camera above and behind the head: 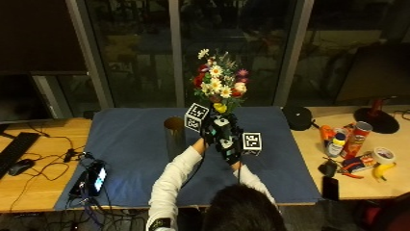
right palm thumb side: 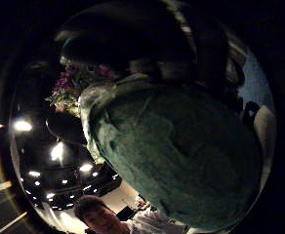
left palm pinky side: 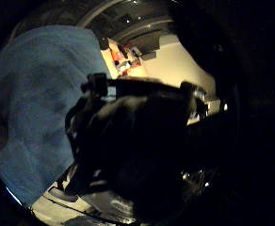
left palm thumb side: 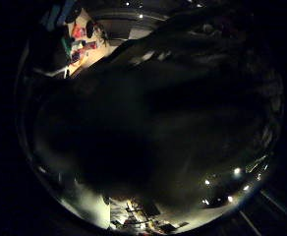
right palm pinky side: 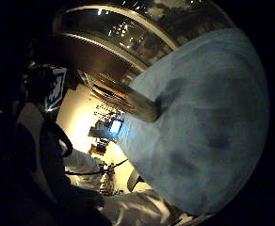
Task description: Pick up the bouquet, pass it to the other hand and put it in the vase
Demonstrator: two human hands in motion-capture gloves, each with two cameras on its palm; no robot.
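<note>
One bouquet (camera above and behind the head: 218, 85), one vase (camera above and behind the head: 174, 137), one blue cloth (camera above and behind the head: 128, 144) on the table. I see the bouquet upright in the air, just right of the vase and above it. Both hands meet at its stems there, left hand (camera above and behind the head: 209, 129) and right hand (camera above and behind the head: 227, 139) raised together; the right wraps the stems (right palm thumb side: 181, 161), the left's fingers I cannot tell.

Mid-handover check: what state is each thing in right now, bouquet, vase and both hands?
bouquet: upright, lifted above the blue cloth, not in the vase.
vase: standing upright on the cloth, without flowers.
left hand: at the bouquet's stems; grip unclear.
right hand: at the stems too; grip unclear.
</note>
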